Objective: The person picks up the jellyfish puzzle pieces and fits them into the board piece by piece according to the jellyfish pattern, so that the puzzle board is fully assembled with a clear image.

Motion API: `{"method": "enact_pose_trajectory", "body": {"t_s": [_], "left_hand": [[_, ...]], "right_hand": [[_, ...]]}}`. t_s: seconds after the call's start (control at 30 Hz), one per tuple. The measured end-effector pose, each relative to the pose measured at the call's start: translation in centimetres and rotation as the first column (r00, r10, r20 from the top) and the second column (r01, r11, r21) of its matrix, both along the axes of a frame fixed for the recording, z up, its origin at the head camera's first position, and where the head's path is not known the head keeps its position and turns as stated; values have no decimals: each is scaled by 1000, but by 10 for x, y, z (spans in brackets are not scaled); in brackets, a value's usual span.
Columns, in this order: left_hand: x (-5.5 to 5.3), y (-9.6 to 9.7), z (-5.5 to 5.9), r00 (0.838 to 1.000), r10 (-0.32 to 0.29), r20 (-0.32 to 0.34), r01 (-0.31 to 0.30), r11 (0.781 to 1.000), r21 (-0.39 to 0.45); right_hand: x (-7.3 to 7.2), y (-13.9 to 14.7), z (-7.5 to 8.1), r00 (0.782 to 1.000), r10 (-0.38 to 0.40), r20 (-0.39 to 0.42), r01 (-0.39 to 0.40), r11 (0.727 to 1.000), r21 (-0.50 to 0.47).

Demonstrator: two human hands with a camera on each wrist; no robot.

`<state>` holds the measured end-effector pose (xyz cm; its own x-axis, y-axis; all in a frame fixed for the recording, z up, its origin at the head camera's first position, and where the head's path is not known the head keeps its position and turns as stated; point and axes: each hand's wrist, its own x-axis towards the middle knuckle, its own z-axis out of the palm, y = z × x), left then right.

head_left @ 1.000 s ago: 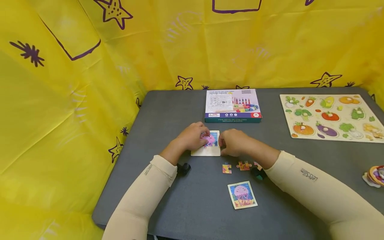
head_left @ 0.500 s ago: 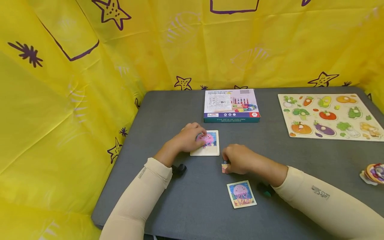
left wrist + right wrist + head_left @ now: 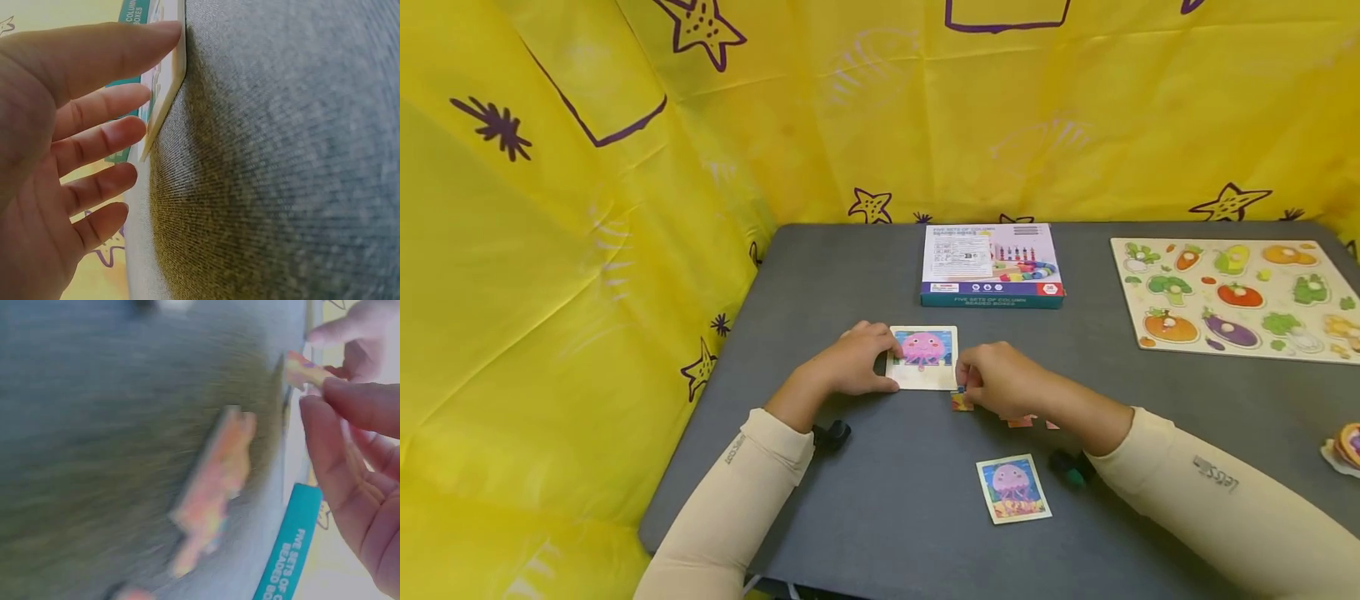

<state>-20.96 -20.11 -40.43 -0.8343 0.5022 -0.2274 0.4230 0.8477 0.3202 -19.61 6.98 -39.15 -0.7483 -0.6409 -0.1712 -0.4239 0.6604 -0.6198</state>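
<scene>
A small wooden jigsaw tray (image 3: 922, 378) lies mid-table, its upper part filled with a pink jellyfish picture and its lower strip bare wood. My left hand (image 3: 855, 360) rests at the tray's left side, the thumb on its near-left corner; in the left wrist view the fingers are spread and fairly straight along the edge. Just off the near-right corner, my right hand (image 3: 1003, 379) pinches an orange-yellow jigsaw piece (image 3: 961, 402) between thumb and forefinger. That piece appears tilted in the right wrist view. More loose jigsaw pieces (image 3: 215, 481) lie beneath the right hand.
A jellyfish picture card (image 3: 1013, 490) lies nearer the body. Behind the tray sits a beaded-boxes carton (image 3: 992, 265). To the right are a vegetable peg board (image 3: 1256, 252) and a colourful layered object (image 3: 1348, 446). A yellow cloth (image 3: 850, 108) hangs behind the table.
My right hand left the tray's right edge, took hold of a jigsaw piece on the table and brought it up to the tray's corner. The left hand slid off the picture to the tray's left edge.
</scene>
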Motion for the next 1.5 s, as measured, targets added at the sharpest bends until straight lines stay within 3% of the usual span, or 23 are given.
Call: {"method": "enact_pose_trajectory", "body": {"t_s": [0.2, 0.4, 0.77, 1.07, 1.33, 1.5], "left_hand": [[0, 0, -1, 1000, 30, 3, -30, 1000, 8], [0, 0, -1, 999, 48, 1, -48, 999, 14], [-1, -4, -3, 998, 64, -4, -64, 998, 25], [-7, -3, -2, 998, 67, 4, -67, 997, 26], [-9, 0, -2, 997, 76, -4, -76, 997, 6], [-6, 4, 2, 998, 63, -28, -64, 997, -35]], "right_hand": [[-23, -29, -1, 998, -62, 4, 62, 994, -91], [-40, -59, -7, 998, -67, 2, 67, 996, -67], [-42, -79, -13, 997, -2, -75, 5, 1000, 31], [-55, -84, -14, 995, -68, -76, 78, 989, 128], [-60, -87, -14, 994, -75, -80, 89, 980, 179], [-57, -75, -6, 997, -48, -67, 61, 977, 204]]}}
